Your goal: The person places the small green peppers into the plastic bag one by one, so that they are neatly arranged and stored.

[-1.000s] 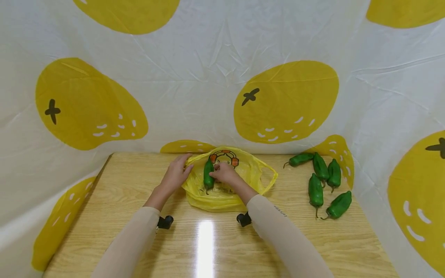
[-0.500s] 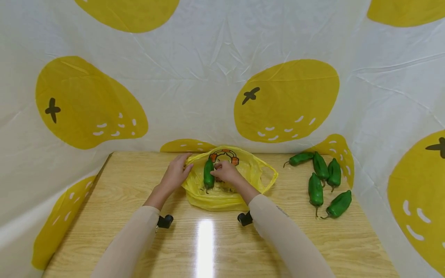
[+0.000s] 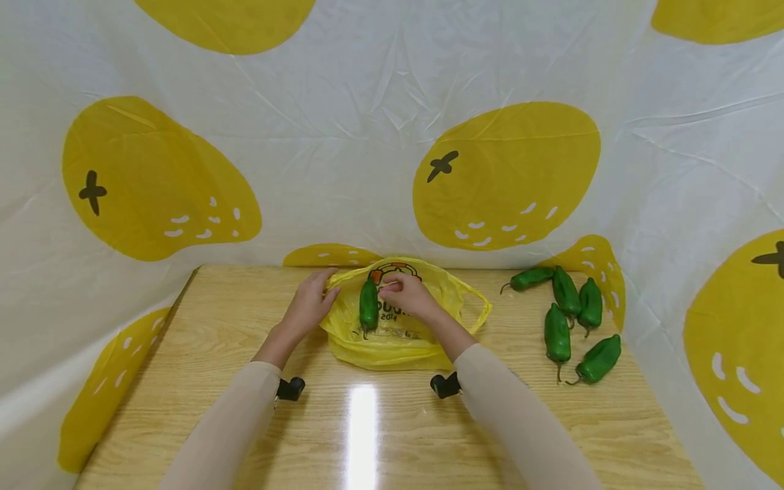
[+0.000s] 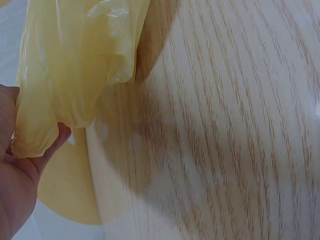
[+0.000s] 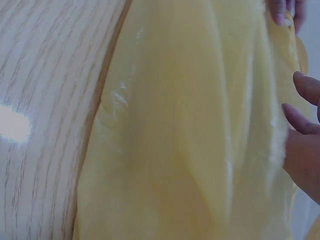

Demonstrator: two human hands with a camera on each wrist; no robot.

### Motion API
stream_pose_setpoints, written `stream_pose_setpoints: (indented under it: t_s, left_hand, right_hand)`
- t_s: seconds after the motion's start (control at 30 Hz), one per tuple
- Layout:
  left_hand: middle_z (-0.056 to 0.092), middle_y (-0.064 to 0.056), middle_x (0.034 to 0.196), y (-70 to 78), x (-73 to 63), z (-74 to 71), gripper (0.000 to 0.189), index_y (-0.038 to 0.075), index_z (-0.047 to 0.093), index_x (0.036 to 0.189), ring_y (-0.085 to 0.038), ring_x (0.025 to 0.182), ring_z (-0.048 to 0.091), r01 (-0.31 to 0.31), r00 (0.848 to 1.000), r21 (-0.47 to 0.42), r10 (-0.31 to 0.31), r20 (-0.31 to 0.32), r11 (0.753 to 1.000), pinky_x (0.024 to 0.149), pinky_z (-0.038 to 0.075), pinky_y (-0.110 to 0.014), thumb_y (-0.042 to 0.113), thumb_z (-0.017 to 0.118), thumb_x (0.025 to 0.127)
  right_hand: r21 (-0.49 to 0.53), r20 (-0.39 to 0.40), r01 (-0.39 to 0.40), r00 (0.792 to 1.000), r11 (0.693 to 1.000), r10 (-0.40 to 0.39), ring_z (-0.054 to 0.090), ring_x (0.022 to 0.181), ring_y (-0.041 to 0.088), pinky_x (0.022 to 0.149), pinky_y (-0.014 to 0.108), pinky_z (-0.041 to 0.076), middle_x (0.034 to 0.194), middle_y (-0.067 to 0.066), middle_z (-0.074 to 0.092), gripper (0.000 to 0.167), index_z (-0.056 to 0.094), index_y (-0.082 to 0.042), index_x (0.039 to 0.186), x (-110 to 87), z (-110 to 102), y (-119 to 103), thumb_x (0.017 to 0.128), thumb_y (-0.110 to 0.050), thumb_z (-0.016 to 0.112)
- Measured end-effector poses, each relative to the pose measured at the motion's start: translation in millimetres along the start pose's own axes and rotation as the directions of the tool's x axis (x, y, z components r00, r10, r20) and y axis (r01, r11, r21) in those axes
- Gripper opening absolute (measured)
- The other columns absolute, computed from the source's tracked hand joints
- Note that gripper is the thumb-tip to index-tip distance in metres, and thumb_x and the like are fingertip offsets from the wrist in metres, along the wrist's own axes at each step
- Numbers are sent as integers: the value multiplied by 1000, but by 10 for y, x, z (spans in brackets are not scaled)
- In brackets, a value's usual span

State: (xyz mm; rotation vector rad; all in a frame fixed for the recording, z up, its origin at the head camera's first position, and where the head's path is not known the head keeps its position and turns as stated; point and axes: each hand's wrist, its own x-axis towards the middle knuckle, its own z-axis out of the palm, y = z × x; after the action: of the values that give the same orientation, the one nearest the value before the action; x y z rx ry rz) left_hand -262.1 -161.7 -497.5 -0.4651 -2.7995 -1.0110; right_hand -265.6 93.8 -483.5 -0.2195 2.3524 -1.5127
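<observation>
Your left hand (image 3: 309,299) held the left rim of the crinkled, translucent yellow plastic bag (image 3: 386,360) between thumb and fingers, while your right hand (image 3: 409,294) reached into the bag's mouth with thumb and forefinger slightly parted, gripping nothing. The long, glossy green pepper (image 3: 369,306) lay inside the bag, its stem pointing towards you, just beside your right fingertips, though whether they touched it you could not tell. Well to your right, five more glossy green peppers (image 3: 557,333) lay clustered on the pale wood-grained table (image 3: 404,435).
</observation>
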Motion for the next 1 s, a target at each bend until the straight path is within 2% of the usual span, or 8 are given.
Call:
stream_pose_setpoints:
  t_s: [0.23,0.4,0.57,0.73,0.9,1.0]
  left_hand:
    - [58,-21,143,13,10,7,47,4,52,149,-39,126,61,2,1000,-1,-2,12,1000,101,55,-53,17,63,105]
    - [58,-22,143,-16,-9,-11,47,4,52,148,-39,125,61,2,1000,4,-2,2,1000,100,55,-54,15,63,104]
    - [59,-25,141,-26,-17,-8,47,2,52,148,-40,118,64,-2,1000,5,2,1,1000,96,57,-53,16,63,104]
    - [58,-25,142,-23,-16,-7,48,1,51,148,-42,126,60,4,1000,-2,-4,-7,1000,102,54,-55,16,63,104]
    - [57,-23,145,-6,-15,1,48,1,51,149,-40,129,58,13,1000,-18,-13,7,1000,104,53,-54,17,63,105]
    - [56,-23,145,5,-22,-2,48,1,51,149,-41,133,56,19,1000,-19,-19,12,1000,106,51,-55,17,63,105]
  right_hand:
    - [82,45,31,998,996,-35,59,130,41,109,57,49,140,22,61,52,48,-4,151,-163,-142,-90,104,-20,64]
    - [62,54,83,995,995,-87,61,129,37,110,58,47,143,20,60,51,49,-10,152,-284,-235,-88,105,-25,63]
    - [59,17,101,995,993,-102,61,128,31,110,55,49,142,16,61,49,51,-13,150,-465,-387,-101,105,-25,63]
    - [86,-7,124,992,989,-124,59,131,32,111,49,49,144,18,59,52,48,-9,152,-657,-570,-112,104,-25,64]
    - [100,-43,128,991,987,-124,58,134,34,112,45,49,146,18,57,53,45,-7,153,-849,-800,-8,106,-24,62]
    - [126,-71,143,988,982,-135,58,134,31,110,39,51,148,22,53,55,43,-4,154,-972,-947,77,106,-25,61]
